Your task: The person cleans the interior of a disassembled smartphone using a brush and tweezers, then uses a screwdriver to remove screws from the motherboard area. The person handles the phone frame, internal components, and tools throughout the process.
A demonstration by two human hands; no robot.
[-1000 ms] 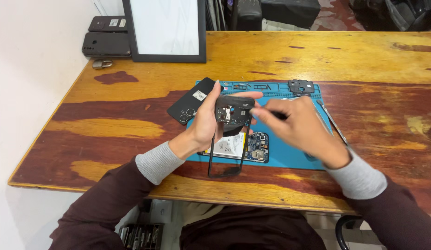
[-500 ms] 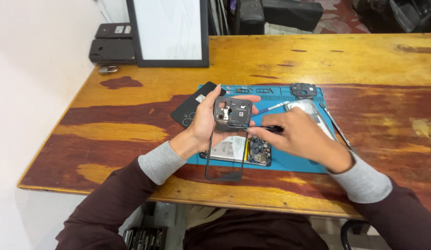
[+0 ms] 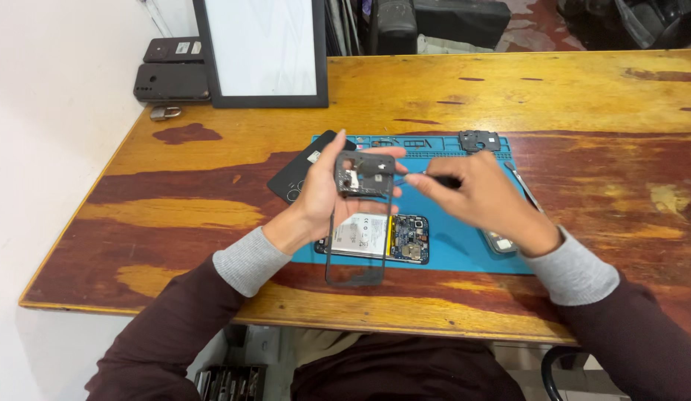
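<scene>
Now, left hand (image 3: 327, 200): gripping a dark phone frame (image 3: 358, 223), raised above the blue mat (image 3: 464, 245).
Right hand (image 3: 479, 199): pinching a thin tool (image 3: 427, 178), tip at the frame.
Below: opened phone (image 3: 382, 238) lying on the mat.

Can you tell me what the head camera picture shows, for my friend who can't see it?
A person's left hand holds up a dark phone frame while the right hand points a thin tool at its top. Below them, an opened phone lies on a blue mat on a worn wooden table.
</scene>
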